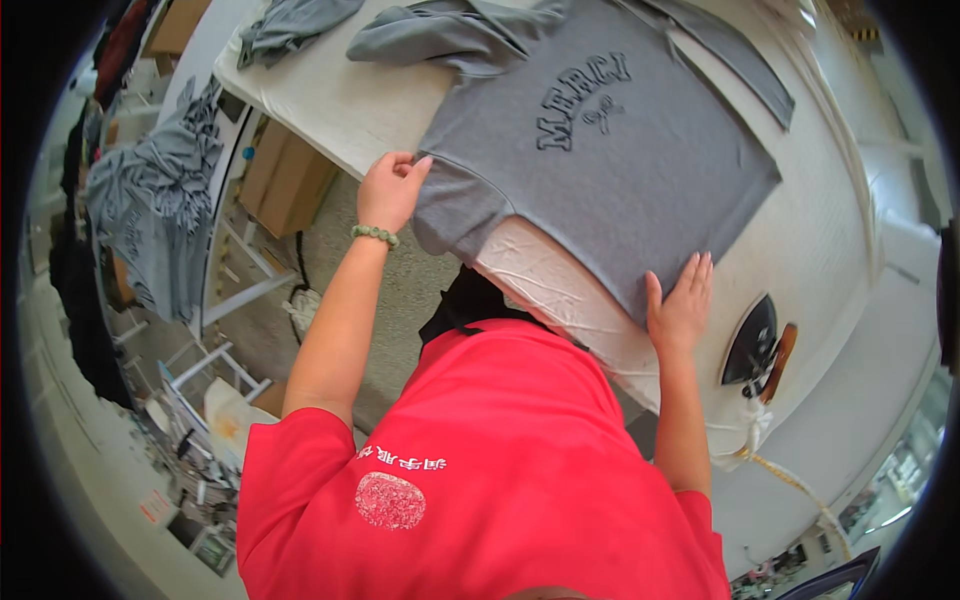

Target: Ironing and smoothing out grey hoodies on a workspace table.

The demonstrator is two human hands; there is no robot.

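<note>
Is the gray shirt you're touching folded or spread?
Spread out: the shirt lies mostly flat on the table, its lettering facing up.

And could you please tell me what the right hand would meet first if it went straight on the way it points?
The shirt: the right hand is at its edge and would likely pass further over it, though whether they touch is unclear.

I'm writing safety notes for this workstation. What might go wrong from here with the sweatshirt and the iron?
The iron rests on the table to the right of the right hand; if hot, which the picture cannot show, a stray reach could burn.
Its cord runs past the table's edge, so a snag might drag it.
The near sleeve of the grey sweatshirt, by the left hand, lies at the edge and might slip.
</note>
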